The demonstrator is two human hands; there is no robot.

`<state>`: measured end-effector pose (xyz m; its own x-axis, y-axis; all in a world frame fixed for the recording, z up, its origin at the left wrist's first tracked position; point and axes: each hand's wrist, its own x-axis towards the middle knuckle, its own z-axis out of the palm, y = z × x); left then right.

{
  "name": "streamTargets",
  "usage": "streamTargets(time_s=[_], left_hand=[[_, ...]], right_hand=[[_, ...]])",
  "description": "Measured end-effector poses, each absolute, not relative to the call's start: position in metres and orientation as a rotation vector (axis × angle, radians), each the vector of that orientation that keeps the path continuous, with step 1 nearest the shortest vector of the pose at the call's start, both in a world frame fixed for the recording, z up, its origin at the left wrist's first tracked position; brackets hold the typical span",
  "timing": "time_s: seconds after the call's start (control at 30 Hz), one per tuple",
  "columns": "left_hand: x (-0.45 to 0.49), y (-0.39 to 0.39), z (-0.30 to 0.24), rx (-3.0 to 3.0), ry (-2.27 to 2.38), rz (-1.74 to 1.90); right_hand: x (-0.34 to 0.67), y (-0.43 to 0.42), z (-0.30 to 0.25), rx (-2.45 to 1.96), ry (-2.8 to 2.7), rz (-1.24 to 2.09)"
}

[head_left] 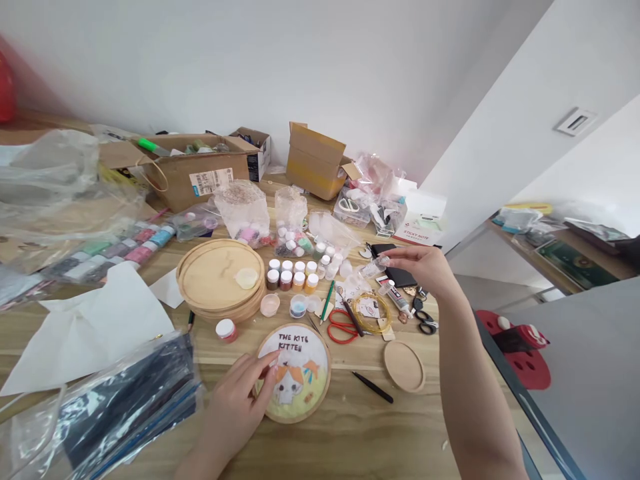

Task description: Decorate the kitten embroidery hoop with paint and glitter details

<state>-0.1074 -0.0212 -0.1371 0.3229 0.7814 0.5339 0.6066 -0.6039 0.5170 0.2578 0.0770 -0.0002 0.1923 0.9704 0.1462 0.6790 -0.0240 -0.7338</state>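
Pinching one clear packet (371,268), right fingers (403,255); left fingers (261,365) over one kitten picture (295,377), grip can't tell; one red scissors (345,325), one black tweezers (373,387).

Wood-grain surface (350,433): cardboard boxes (173,180) along back edge, clear bag of dark contents (133,397) toward front left corner, round kitten picture (295,383) toward front edge, slim black tool (373,387) and small round wooden dish (404,367) between it and right edge.

Bright, diffuse light, soft shadows on the table (360,430), glare on the plastic sleeve (130,400), stretched edges
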Motion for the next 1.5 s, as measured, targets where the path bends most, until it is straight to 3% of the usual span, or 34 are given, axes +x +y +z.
streamTargets(time_s=[0.33,0.73,1.13,1.5], left_hand=[[-0.108,-0.023,-0.131,2.332,1.275,1.152],[-0.108,-0.022,-0.128,2.377,1.248,1.187],[-0.108,-0.021,-0.131,2.387,1.238,1.193],[-0.109,-0.021,-0.133,2.390,1.243,1.148]], right_hand=[[0.217,0.075,0.015,-1.487,-1.634,0.856],[0.209,0.081,-0.003,-1.406,-1.685,0.967],[0.190,0.109,-0.067,-1.601,-1.818,0.588],[0.169,0.121,-0.101,-1.632,-1.881,0.564]])
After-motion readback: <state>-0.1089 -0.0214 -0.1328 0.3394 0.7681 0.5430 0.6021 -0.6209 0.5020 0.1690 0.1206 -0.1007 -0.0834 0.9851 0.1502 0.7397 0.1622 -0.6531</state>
